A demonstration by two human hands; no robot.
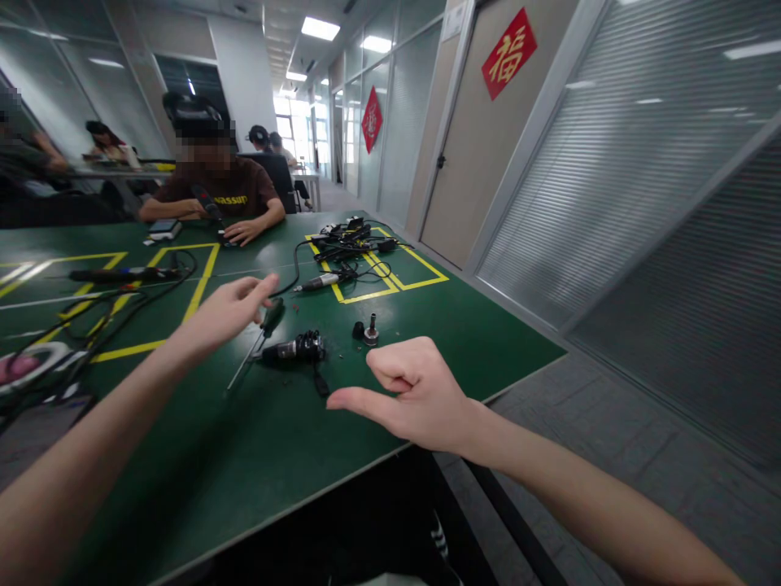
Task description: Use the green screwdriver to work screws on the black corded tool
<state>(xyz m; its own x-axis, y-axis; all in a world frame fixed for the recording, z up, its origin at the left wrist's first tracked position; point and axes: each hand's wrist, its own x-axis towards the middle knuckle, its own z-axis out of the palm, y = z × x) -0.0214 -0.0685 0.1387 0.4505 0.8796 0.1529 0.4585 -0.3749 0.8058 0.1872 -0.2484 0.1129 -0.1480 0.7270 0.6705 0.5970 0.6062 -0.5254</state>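
My left hand (235,305) is over the green table, fingers loosely bent and apart. Its fingertips are right beside the dark green handle of a screwdriver (272,316); whether they touch it I cannot tell. The screwdriver's metal shaft slants down toward me, next to a black handheld tool body (293,350) with its end exposed and a short black cable piece (320,382). My right hand (421,391) is curled into a fist with the thumb stuck out, and nothing shows in it. Beyond it stand a small metal gear-like part (371,330) and a black cap (358,330).
A grey-tipped pen-like tool (320,282) and a heap of black cables (354,240) lie by yellow tape squares. At left are another long dark tool (122,275) and cords. Across the table a person (220,187) handles a device. Tiny loose bits lie nearby.
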